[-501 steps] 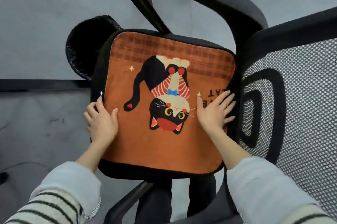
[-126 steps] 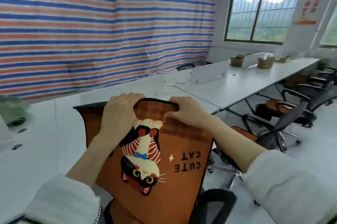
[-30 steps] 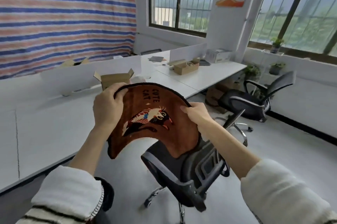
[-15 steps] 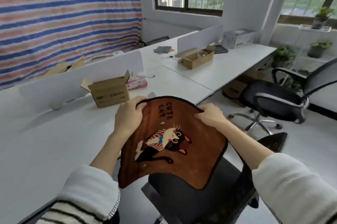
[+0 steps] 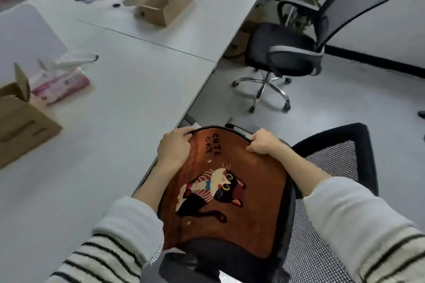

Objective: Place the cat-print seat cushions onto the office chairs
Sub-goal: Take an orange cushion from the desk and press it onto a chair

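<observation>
An orange cat-print seat cushion (image 5: 248, 209) with "CUTE CAT" lettering lies low over the seat of a black office chair (image 5: 333, 163) right below me. My left hand (image 5: 174, 149) grips the cushion's far left edge. My right hand (image 5: 264, 142) grips its far right edge. The chair's mesh backrest stands to the right of the cushion. The cushion hides most of the seat. A second black office chair (image 5: 296, 52) with a bare seat stands further off by the desk.
A long white desk (image 5: 128, 89) runs along the left, close to the chair. On it sit an open cardboard box (image 5: 165, 4), another box (image 5: 20, 117) at the left edge and a pink tissue pack (image 5: 59, 82). Grey floor lies between the chairs.
The cushion came down from chest height onto the chair's seat, and my view tipped downward. Both hands kept their grip on its far edge.
</observation>
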### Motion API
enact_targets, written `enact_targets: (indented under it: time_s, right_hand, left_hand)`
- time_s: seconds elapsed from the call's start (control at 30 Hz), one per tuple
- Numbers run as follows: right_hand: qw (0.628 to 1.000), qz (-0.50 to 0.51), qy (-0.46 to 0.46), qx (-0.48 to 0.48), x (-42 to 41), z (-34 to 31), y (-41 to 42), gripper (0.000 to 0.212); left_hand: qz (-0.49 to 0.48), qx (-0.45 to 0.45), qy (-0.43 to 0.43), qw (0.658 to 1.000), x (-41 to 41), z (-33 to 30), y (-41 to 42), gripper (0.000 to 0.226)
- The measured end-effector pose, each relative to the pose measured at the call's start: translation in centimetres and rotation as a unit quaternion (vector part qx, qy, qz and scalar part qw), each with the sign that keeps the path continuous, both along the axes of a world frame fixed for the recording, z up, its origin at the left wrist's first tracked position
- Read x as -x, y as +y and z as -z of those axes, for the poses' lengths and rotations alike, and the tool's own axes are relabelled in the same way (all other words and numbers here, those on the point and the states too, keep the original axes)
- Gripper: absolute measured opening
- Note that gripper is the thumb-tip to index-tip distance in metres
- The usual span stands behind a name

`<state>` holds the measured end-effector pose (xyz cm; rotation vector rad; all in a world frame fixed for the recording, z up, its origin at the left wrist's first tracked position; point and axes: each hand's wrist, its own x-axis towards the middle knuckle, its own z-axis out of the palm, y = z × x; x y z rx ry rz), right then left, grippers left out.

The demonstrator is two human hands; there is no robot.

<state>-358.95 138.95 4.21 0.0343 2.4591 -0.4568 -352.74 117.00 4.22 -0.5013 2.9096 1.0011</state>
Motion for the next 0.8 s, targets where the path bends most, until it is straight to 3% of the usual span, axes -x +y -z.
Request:
enact_targets:
  time_s: [0.4, 0.5, 0.57, 0.67, 0.8]
  right_hand:
    - [0.983, 0.053, -0.132, -0.113, 2.4, 14.4, 2.6, 0.037]
    - [0.978, 0.091, -0.133, -0.133, 2.5, 18.7, 3.2, 0.035]
    - [0.976, 0.100, -0.127, -0.143, 2.6, 21.6, 3.5, 0.047]
    - [0.979, 0.097, -0.110, -0.144, 2.1, 25.5, 3.8, 0.064]
    - [0.986, 0.097, -0.053, -0.125, 1.1, 30.1, 3.3, 0.061]
  left_hand:
    - [0.227, 0.111, -0.118, 0.960, 11.8, 14.3, 4.3, 0.037]
    - [0.260, 0.080, -0.139, 0.952, 13.7, 19.3, 6.0, 0.038]
    - [0.279, 0.054, -0.118, 0.952, 14.3, 22.8, 6.3, 0.049]
    - [0.268, 0.061, -0.111, 0.955, 13.4, 27.5, 4.9, 0.060]
    - [0.175, 0.066, -0.187, 0.964, 10.7, 32.8, 1.7, 0.063]
